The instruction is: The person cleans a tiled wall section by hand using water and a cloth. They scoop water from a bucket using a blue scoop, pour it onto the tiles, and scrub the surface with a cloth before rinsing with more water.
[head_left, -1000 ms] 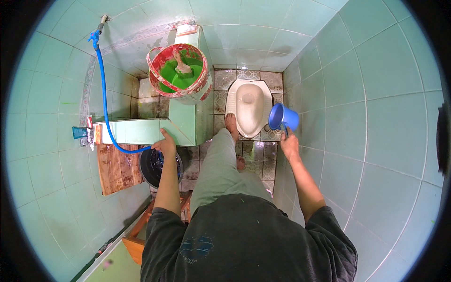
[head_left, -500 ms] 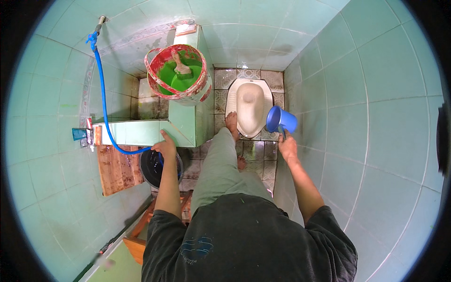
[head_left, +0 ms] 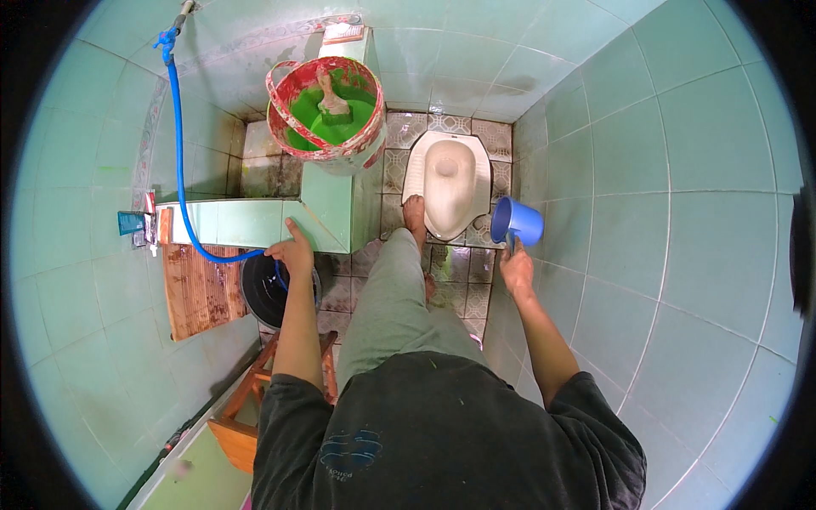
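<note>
My right hand [head_left: 517, 270] is closed round the handle of a blue plastic water dipper [head_left: 525, 224]. The dipper hangs tilted beside the squat toilet, its mouth turned to the left. A cream squat toilet [head_left: 448, 187] is set in the floor ahead, with my left foot beside it. My left hand [head_left: 294, 252] pinches a blue hose [head_left: 183, 170], one finger stretched out along the edge of the green tiled ledge [head_left: 255, 223]. Below that hand the hose drops into a black bucket [head_left: 265, 299]. Its end is hard to make out in there.
A red-rimmed pail [head_left: 374, 140] of green liquid, with a brush [head_left: 330, 92] in it, stands on the ledge corner. The hose runs from a blue tap [head_left: 167, 39]. A slatted wooden board [head_left: 200, 293] and a wooden stool [head_left: 236, 440] are at left. A tiled wall [head_left: 663, 229] rises close on the right.
The view has shifted slightly, so the ledge, pail and toilet sit a little higher or lower in it. Both hands keep their hold, and the dipper stays beside the toilet.
</note>
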Motion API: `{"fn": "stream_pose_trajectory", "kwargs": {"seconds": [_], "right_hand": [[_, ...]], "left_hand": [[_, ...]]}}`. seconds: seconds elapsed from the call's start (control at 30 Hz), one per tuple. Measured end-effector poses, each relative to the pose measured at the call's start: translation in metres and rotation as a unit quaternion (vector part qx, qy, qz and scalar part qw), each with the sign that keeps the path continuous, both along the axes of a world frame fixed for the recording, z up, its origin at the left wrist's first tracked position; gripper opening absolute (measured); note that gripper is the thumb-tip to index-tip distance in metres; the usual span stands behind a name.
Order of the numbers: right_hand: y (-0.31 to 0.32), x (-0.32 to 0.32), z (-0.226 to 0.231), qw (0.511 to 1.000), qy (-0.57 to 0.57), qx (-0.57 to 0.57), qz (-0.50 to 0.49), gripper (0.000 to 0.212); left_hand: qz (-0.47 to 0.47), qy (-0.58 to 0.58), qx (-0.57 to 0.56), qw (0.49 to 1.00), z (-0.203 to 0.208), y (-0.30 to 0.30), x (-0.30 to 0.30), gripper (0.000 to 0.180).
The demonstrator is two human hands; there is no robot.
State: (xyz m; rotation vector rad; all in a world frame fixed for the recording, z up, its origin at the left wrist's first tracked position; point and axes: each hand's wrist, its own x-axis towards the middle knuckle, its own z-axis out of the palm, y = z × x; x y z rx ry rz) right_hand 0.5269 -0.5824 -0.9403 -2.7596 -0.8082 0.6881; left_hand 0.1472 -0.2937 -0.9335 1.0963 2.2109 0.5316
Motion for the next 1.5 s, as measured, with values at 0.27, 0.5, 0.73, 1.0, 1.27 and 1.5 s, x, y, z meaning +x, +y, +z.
{"fn": "stream_pose_trajectory", "kwargs": {"seconds": [0.27, 0.5, 0.73, 1.0, 1.27, 1.5], "right_hand": [[0.001, -0.002, 0.006, 0.997, -0.057, -0.005, 0.06, 0.061], [0.045, 0.006, 0.028, 0.996, -0.069, -0.017, 0.057, 0.064], [0.037, -0.009, 0.022, 1.0, -0.028, 0.006, 0.003, 0.061], [-0.033, -0.052, -0.045, 0.99, 0.119, 0.027, -0.066, 0.057], [-0.013, -0.189, -0.03, 0.944, 0.238, -0.046, 0.224, 0.054], [0.035, -0.341, -0.038, 0.845, 0.264, 0.11, 0.453, 0.052]], "left_hand": [[-0.021, 0.02, -0.031, 0.999, 0.006, -0.001, 0.003, 0.135], [-0.016, 0.046, -0.033, 0.998, -0.001, 0.003, 0.005, 0.135], [-0.013, 0.047, -0.051, 0.997, 0.0, 0.004, 0.004, 0.137], [-0.017, -0.008, -0.068, 0.998, 0.009, 0.008, 0.012, 0.143], [-0.099, -0.01, 0.076, 0.992, -0.026, -0.016, -0.052, 0.119], [-0.154, -0.088, 0.062, 0.982, -0.006, -0.151, -0.186, 0.033]]}}
